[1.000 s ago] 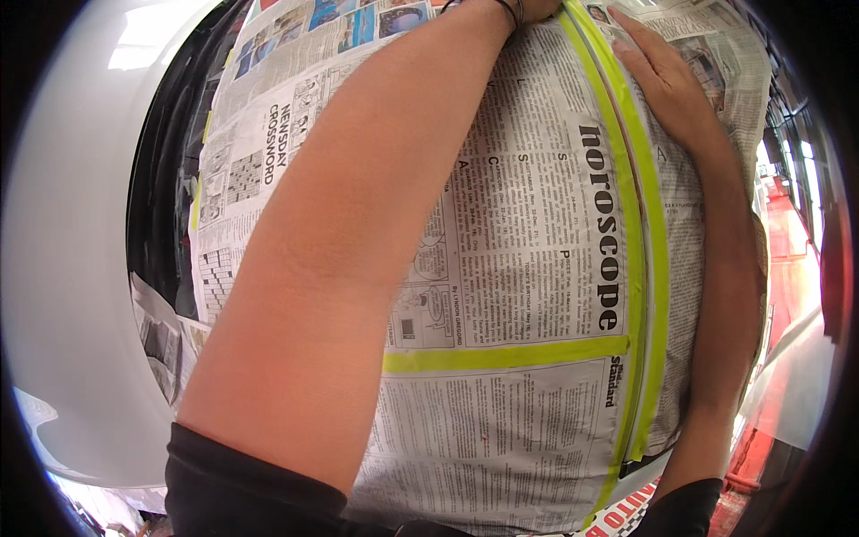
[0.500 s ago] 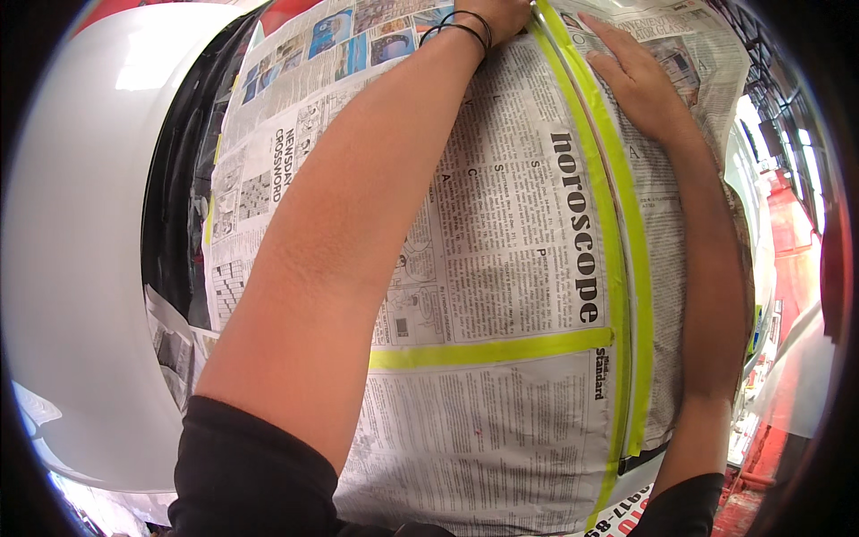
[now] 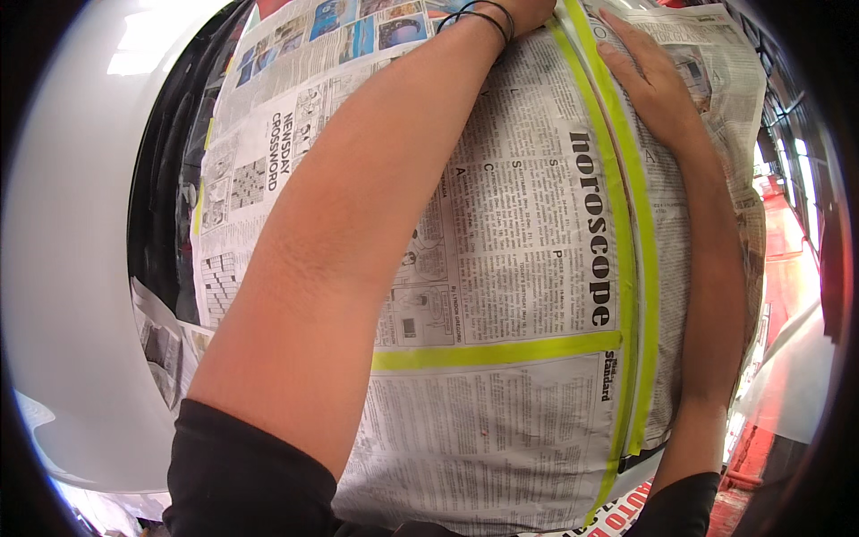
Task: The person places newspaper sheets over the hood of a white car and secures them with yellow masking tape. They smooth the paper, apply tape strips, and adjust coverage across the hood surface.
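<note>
Sheets of newspaper [image 3: 483,421] cover a curved surface, joined by yellow-green masking tape [image 3: 492,352]. Two long tape strips [image 3: 646,268] run up the right side, with a narrow gap between them. At the top edge of the picture, beside the upper end of these strips, is my left hand [image 3: 534,11]. Its fingers look curled closed, but the fingertips are cut off, so what they grip is hidden. Black bands circle that wrist. My right hand [image 3: 646,79] lies on the newspaper just right of the strips, fingers stretched out and thumb apart, holding nothing.
A glossy white vehicle panel [image 3: 67,268] fills the left side, bordered by a black trim strip [image 3: 161,215]. A loose newspaper corner [image 3: 163,345] sticks out at lower left. Beyond the right edge are red structures [image 3: 787,233] and dark metal racking [image 3: 792,107].
The view has shifted a little, so the newspaper, tape and both hands sit slightly farther right. Both hands keep about the same places beside the tape strips.
</note>
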{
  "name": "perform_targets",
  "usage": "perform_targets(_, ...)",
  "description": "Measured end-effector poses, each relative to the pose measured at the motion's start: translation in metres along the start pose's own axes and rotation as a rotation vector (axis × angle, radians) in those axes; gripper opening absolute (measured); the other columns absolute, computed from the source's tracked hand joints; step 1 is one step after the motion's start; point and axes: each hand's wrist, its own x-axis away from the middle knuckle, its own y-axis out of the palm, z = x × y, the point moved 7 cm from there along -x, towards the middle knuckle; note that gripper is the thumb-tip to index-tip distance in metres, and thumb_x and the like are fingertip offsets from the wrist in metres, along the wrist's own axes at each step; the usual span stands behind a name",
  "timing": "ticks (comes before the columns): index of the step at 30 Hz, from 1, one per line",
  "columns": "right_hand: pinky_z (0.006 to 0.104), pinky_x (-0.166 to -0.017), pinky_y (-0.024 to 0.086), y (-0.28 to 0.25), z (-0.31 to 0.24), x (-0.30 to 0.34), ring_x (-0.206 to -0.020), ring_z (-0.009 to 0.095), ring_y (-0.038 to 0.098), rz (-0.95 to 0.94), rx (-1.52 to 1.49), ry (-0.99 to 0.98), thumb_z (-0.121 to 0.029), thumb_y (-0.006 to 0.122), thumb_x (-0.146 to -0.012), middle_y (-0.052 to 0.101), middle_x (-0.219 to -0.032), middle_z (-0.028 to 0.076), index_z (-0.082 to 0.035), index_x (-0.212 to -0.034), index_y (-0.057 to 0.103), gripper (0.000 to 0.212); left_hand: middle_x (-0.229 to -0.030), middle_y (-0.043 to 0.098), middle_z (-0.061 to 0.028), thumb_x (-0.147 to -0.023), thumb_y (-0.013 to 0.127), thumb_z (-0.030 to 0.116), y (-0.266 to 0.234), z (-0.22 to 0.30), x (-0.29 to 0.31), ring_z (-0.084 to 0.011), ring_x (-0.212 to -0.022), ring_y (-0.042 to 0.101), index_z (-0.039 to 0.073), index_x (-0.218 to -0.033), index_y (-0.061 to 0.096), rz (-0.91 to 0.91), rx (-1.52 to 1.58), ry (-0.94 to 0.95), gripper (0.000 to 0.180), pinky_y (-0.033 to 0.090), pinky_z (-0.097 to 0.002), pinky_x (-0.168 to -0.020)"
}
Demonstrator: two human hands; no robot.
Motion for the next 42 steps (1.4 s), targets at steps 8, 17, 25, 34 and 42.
perform_targets(8,0.0436,-0.124,0.034,0.004,0.005,-0.001,-0.145,0.038,0.050,-0.020,0.053,0.020,-0.032,0.058,-0.107,0.056,-0.153,0.026,0.003,-0.151,0.053,0.057,-0.095,0.074,-0.0263,-0.095,0.066,0.020,0.011,-0.015,-0.004,-0.0449,-0.093,0.072,0.002,-0.092,0.070,-0.061,-0.075,-0.028,0.019,0.056,-0.0493,-0.086)
perform_targets(17,0.0432,-0.127,0.030,0.003,-0.007,0.000,-0.150,0.037,0.045,-0.137,0.074,0.100,-0.034,0.060,-0.105,0.050,-0.158,0.026,0.004,-0.155,0.048,0.064,-0.097,0.075,-0.0258,-0.094,0.068,0.025,0.013,-0.016,-0.001,-0.0454,-0.097,0.072,0.005,-0.093,0.072,-0.108,-0.199,-0.058,0.020,0.057,-0.0510,-0.087)
perform_targets(25,0.0436,-0.128,0.028,0.004,-0.004,0.002,-0.153,0.037,0.041,-0.138,0.067,0.110,-0.037,0.062,-0.104,0.047,-0.161,0.026,0.002,-0.158,0.046,0.068,-0.098,0.076,-0.0243,-0.093,0.071,0.027,0.013,-0.011,-0.002,-0.0442,-0.098,0.073,0.007,-0.093,0.074,-0.139,-0.262,-0.057,0.020,0.057,-0.0507,-0.088)
perform_targets(34,0.0441,-0.129,0.027,0.001,-0.003,-0.002,-0.154,0.038,0.039,-0.135,0.117,0.100,-0.039,0.061,-0.104,0.045,-0.163,0.026,0.000,-0.159,0.045,0.070,-0.094,0.076,-0.0228,-0.093,0.070,0.024,0.019,-0.019,-0.011,-0.0420,-0.093,0.073,0.006,-0.089,0.075,-0.129,-0.241,-0.003,0.019,0.058,-0.0474,-0.087)
perform_targets(42,0.0445,-0.127,0.030,0.001,0.001,-0.005,-0.150,0.040,0.045,-0.071,0.120,0.005,-0.041,0.063,-0.101,0.050,-0.158,0.027,0.000,-0.156,0.050,0.069,-0.093,0.076,-0.0229,-0.092,0.072,0.021,0.022,-0.019,-0.008,-0.0415,-0.090,0.073,0.005,-0.090,0.075,-0.125,-0.255,0.044,0.016,0.058,-0.0467,-0.086)
